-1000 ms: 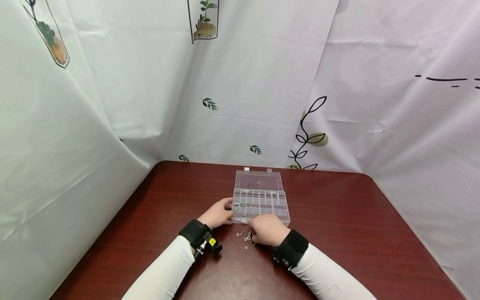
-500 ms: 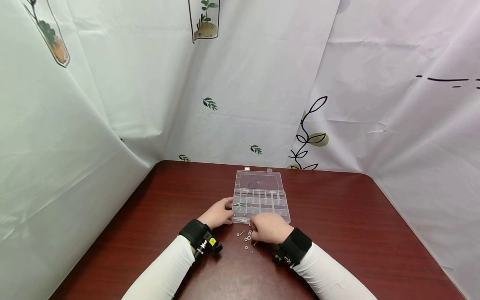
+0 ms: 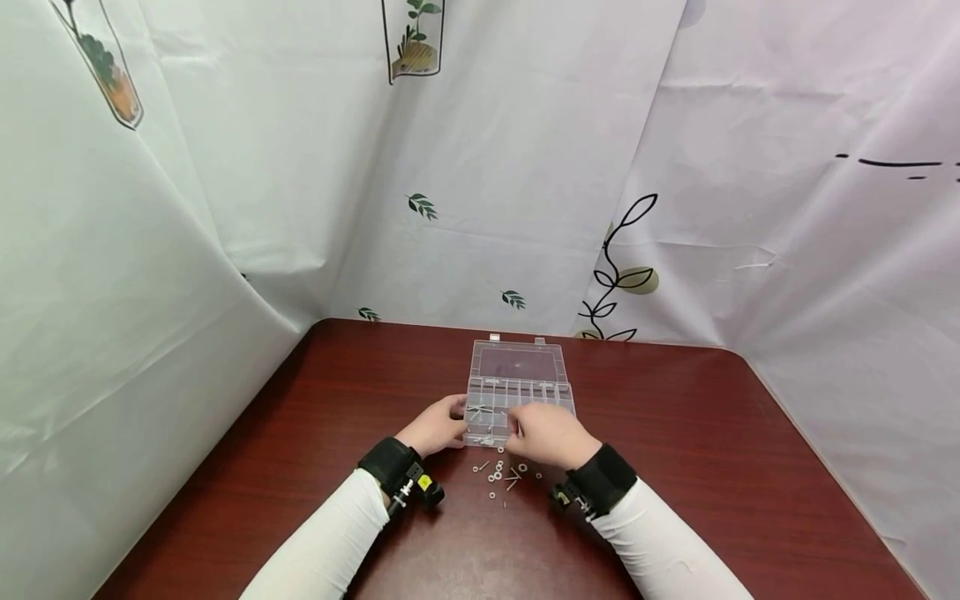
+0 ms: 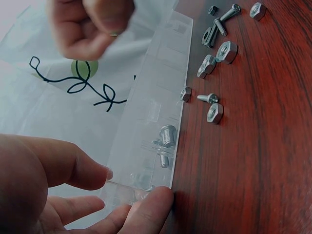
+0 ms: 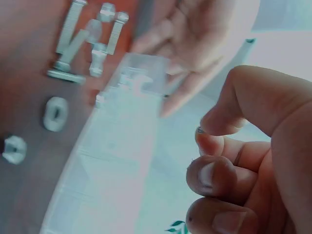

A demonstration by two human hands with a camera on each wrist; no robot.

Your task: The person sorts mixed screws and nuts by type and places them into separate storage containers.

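Observation:
A clear plastic compartment box (image 3: 531,429) lies on the table with its lid (image 3: 517,362) folded back. Its left end is held by my left hand (image 3: 435,427), whose fingers (image 4: 151,209) press against the box's end. My right hand (image 3: 551,433) is over the front right part of the box. Between its thumb and forefinger it pinches a tiny metal piece (image 5: 200,130), mostly hidden by the fingertips, so its kind cannot be told. Screws (image 4: 167,136) lie in the left compartments. Loose nuts (image 4: 214,113) and screws (image 4: 220,27) lie in front of the box.
The dark red wooden table (image 3: 712,475) extends on both sides of the box. White printed cloth (image 3: 480,167) hangs behind it and along the sides. A black strap with a camera (image 3: 427,487) is on the left wrist, and another strap (image 3: 600,479) on the right.
My right hand has lifted from the loose hardware and moved forward over the box, uncovering nuts and screws on the table. The left hand stays at the box's left end.

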